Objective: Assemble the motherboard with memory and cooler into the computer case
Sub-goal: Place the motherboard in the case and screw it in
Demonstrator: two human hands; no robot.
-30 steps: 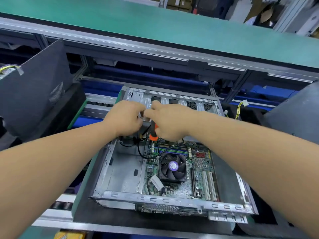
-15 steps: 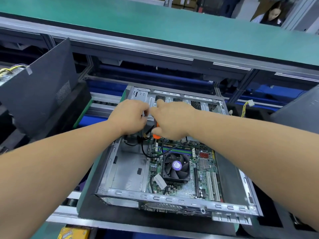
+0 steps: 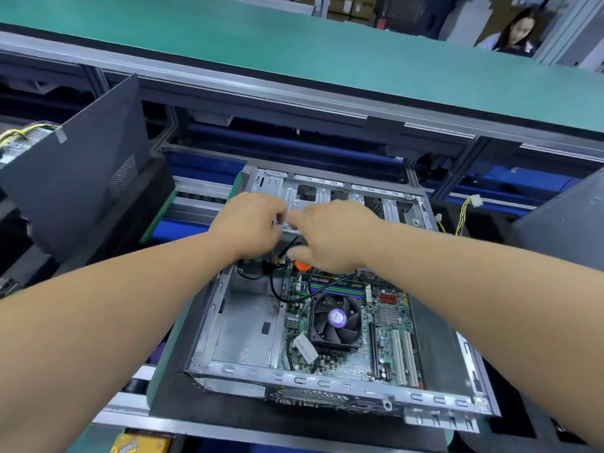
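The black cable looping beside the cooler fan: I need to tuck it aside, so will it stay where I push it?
The black cable hangs in a loose curve, so it is probably floppy and light. Both ends look tethered under the hands, so it may spring back towards the cooler fan.

The motherboard (image 3: pixel 385 328) lies in the case (image 3: pixel 327 384), toward 3 o'clock; the fan (image 3: pixel 336 318) sits on it; both hands meet at 12 o'clock.

Bright even overhead light, soft shadows, wide-angle bending at edges
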